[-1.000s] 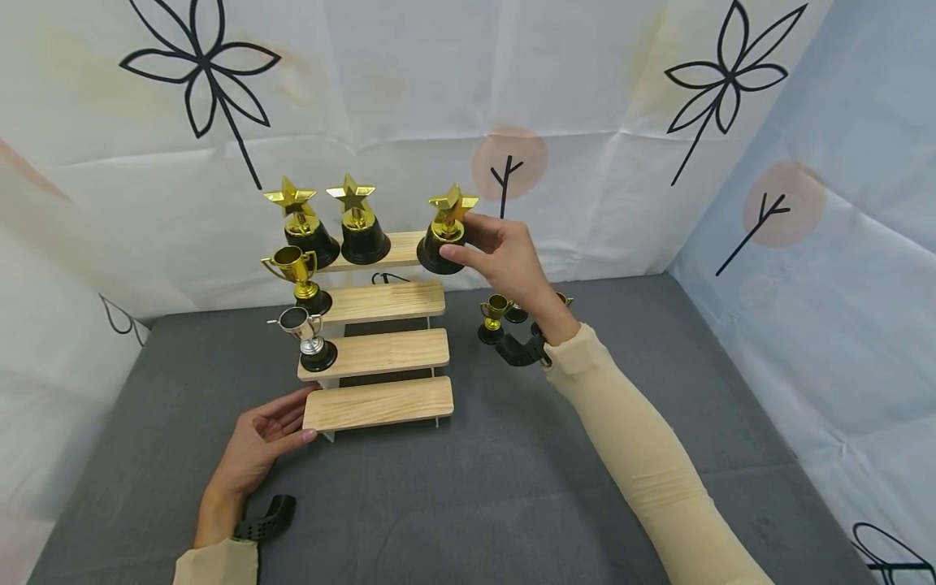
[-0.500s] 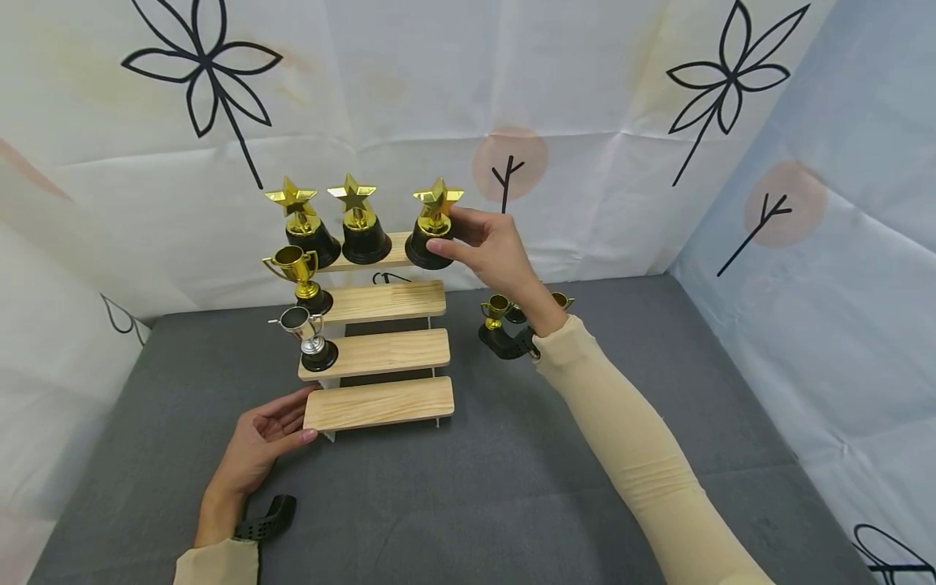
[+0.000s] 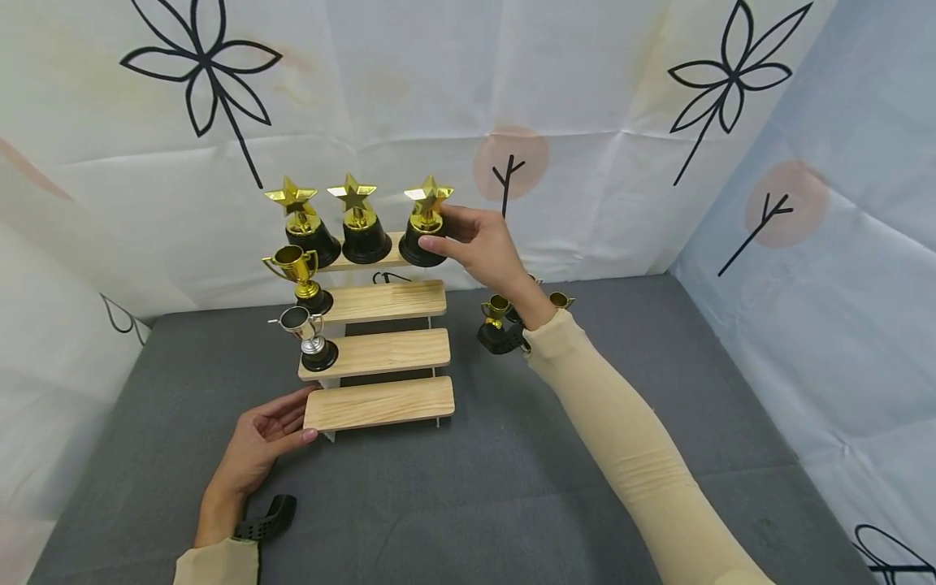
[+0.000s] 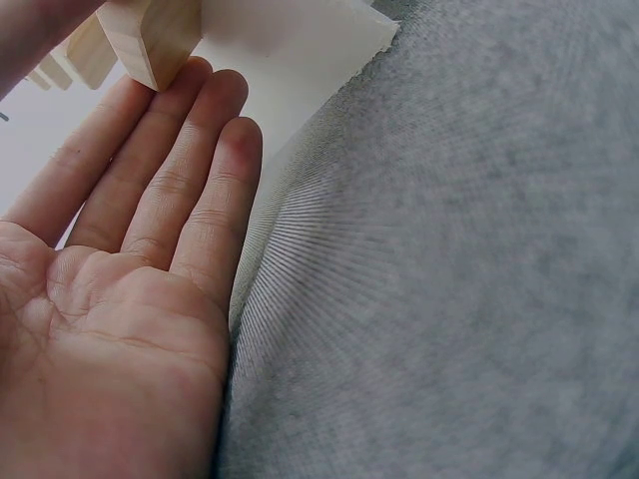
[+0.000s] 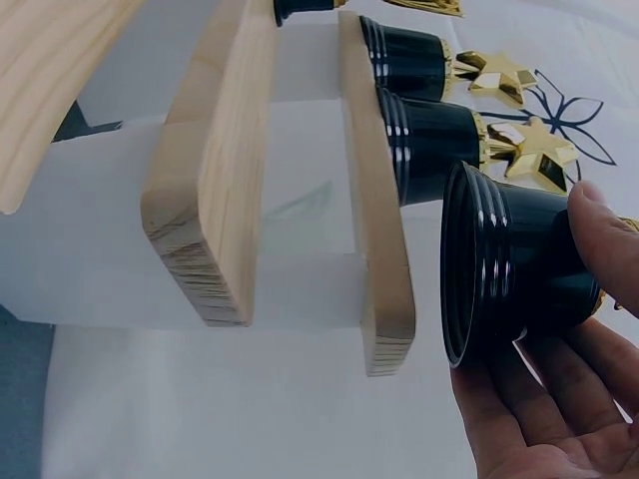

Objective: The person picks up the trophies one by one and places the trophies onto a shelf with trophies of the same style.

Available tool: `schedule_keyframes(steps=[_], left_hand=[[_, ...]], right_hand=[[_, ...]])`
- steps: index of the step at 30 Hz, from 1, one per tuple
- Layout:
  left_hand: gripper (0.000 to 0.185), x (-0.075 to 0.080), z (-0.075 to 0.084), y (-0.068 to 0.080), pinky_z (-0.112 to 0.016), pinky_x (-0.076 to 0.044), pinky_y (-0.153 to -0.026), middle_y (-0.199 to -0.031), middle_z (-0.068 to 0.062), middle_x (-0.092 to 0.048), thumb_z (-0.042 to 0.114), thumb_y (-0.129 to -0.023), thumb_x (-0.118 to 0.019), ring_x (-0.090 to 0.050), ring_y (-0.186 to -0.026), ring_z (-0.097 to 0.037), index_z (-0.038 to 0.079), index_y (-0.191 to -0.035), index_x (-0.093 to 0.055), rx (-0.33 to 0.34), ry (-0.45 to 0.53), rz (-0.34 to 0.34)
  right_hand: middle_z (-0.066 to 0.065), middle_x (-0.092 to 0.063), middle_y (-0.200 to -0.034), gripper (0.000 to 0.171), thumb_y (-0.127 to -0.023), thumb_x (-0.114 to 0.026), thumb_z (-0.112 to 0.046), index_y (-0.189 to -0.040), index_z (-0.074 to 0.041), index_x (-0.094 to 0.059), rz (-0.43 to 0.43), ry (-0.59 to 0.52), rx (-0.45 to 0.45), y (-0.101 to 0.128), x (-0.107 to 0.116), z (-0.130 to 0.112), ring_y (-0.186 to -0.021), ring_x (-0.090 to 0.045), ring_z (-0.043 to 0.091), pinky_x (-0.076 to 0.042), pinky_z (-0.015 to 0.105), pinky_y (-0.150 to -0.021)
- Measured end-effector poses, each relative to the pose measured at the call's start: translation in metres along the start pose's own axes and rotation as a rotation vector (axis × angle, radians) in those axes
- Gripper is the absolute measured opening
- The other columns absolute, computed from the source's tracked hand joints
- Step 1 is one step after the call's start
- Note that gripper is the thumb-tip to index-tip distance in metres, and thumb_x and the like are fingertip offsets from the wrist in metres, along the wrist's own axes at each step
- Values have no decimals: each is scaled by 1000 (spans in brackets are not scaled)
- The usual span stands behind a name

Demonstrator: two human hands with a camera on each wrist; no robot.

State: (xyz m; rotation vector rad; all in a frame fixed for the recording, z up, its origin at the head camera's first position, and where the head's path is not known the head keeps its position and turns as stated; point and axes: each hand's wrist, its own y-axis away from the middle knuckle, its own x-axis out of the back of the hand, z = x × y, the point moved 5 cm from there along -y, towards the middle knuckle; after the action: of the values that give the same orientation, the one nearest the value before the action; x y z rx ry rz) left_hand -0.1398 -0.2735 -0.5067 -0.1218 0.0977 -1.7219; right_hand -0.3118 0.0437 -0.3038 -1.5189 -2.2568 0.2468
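My right hand (image 3: pixel 478 244) grips a gold star trophy (image 3: pixel 424 223) with a black base (image 5: pixel 509 264) and holds it at the right end of the top shelf (image 3: pixel 383 252) of a wooden stepped stand (image 3: pixel 380 353). In the right wrist view its base stands slightly off the shelf edge (image 5: pixel 374 210). Two other star trophies (image 3: pixel 358 219) stand on the same shelf. My left hand (image 3: pixel 266 435) lies flat on the grey mat, fingers (image 4: pixel 190 150) straight and touching the left corner of the bottom shelf (image 3: pixel 376 404).
A gold cup trophy (image 3: pixel 298 276) stands on the second shelf and a silver cup trophy (image 3: pixel 307 333) on the third, both at the left end. Small gold cups (image 3: pixel 496 313) stand on the grey mat (image 3: pixel 468 487) behind my right wrist. Patterned fabric walls enclose the space.
My right hand has carried the star trophy leftward and slightly down to the right end of the top shelf. The left hand has stayed in place.
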Motion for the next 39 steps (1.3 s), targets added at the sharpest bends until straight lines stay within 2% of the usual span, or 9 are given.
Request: schedule_keyframes(steps=[7,39], left_hand=[[70,0,-1,0,-22,-52,-99,-133,11,-62,-20,-80,-73,-61,-120,-4,-24,-141,-38,-6,-14,5],[70,1,-1,0,-21,-52,-99,-133,10,-62,-20,-80,-73,-61,-121,-4,-23,-141,-39,6,-10,4]], right_hand=[[17,-63,-136,57,-90,-79,-9,-142,1,-56,-4,15,-33,-4,-4,6,-120,-64,23,-54,28,-100],[12,-61,-139,58,-91,-79,-19,-143,-4,-57,-10,86,-70,-12,-14,15,-118,-65,19,-55,26,-96]])
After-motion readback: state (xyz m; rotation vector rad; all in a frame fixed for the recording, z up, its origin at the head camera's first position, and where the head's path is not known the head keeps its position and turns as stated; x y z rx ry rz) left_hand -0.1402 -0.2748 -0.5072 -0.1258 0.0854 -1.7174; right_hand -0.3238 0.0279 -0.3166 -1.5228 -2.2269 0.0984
